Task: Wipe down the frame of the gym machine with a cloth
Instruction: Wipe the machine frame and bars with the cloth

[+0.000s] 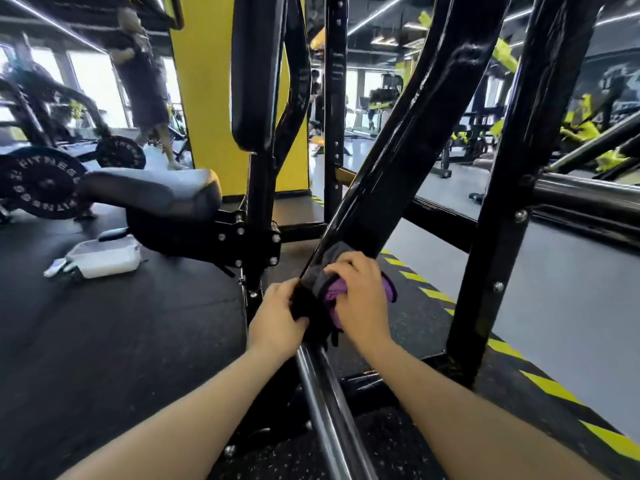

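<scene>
Two hands meet low on the slanted black frame bar [388, 161] of the gym machine, where a purple and grey cloth [330, 289] is wrapped against it. Right hand [360, 299] presses the cloth to the bar, fingers curled over it. Left hand [277, 317] grips the bar's other side, fingers curled around dark fabric. Further left, a white tub [104, 259] sits on the black floor [121, 334] beneath the padded seat [156, 188].
</scene>
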The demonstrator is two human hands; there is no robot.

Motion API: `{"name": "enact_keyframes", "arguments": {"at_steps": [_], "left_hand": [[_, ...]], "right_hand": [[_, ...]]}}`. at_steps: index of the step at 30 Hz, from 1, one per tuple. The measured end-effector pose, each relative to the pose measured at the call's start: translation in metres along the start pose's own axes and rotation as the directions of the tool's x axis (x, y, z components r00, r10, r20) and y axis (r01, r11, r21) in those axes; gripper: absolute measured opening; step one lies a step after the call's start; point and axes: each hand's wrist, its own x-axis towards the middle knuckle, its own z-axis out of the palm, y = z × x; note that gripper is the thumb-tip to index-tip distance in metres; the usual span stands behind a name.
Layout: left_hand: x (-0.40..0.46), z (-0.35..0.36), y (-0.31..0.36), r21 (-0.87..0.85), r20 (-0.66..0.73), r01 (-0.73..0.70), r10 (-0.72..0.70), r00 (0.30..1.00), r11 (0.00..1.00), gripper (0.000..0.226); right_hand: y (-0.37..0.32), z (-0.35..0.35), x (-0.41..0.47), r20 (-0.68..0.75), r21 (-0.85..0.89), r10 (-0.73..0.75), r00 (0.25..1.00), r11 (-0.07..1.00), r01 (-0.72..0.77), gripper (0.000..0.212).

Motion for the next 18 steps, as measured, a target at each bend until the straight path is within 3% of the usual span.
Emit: {"name": "enact_keyframes", "arguments": {"at_steps": [5, 7, 11, 13, 18], "left_hand": [[-0.007, 0.009, -0.003, 0.027, 0.001, 0.02, -0.02, 1.0, 0.999, 0.084], [-0.011, 0.014, -0.004, 0.071, -0.002, 0.008, -0.008, 1.0, 0.997, 0.089], [-0.017, 0.02, -0.006, 0.15, 0.001, -0.014, 0.014, 1.0, 0.989, 0.097], [-0.018, 0.019, -0.006, 0.172, 0.015, -0.02, 0.018, 1.0, 0.985, 0.1], [-0.018, 0.013, -0.005, 0.199, 0.058, -0.036, 0.025, 0.998, 0.979, 0.104]], "right_hand": [[0.0, -0.019, 0.032, -0.246, 0.068, 0.298, 0.922, 0.955, -0.29, 0.049], [-0.002, -0.01, 0.02, -0.22, 0.014, 0.263, 0.939, 0.964, -0.267, 0.046], [0.006, 0.004, -0.019, 0.049, -0.069, 0.047, 0.998, 0.997, -0.043, 0.042], [0.011, -0.007, -0.009, 0.06, -0.05, 0.024, 0.998, 0.999, -0.021, 0.042], [0.009, -0.026, 0.043, -0.267, 0.044, 0.245, 0.932, 0.969, -0.242, 0.048]]}}
